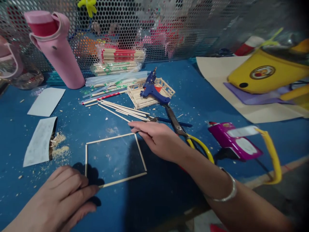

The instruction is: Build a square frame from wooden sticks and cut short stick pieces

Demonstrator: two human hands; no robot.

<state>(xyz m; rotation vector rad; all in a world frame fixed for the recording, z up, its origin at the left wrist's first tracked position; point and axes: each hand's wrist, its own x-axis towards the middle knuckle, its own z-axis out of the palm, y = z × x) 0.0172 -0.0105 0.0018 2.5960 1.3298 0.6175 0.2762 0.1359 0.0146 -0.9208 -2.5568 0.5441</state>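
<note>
Stick rectangle (pixel 111 138) lies flat on the blue table (pixel 193 80), spread between the two hands. These are well apart, at opposite corners: the left hand (pixel 66 190) has its fingertips at the near-left corner, hiding the join, and the right hand (pixel 159 137) bends over the far-right one. Whether either pinches the wood or merely rests on it, I cannot tell. A light touch seems best, since such thin lengths would likely skid on a smooth top; nudging one end at a time should keep the corners square. The near-right corner, closer to the body than the right hand, deserves care: its two ends do not quite meet.

Well beyond the left hand stands a pink bottle (pixel 60 54), rounded and matt. Past the right hand sits a small wooden tray (pixel 140 101) with a slatted floor and railed sides. Scissors (pixel 176 120), dark-bladed and yellow-handled, lie just beside the right hand. A blue plastic glue gun (pixel 152 88) rests across the tray. Loose sticks (pixel 123 109), pale and straight, fan out just past the right fingertips. Sawdust crumbs (pixel 60 149), dry and powdery, gather beyond the left hand.
</note>
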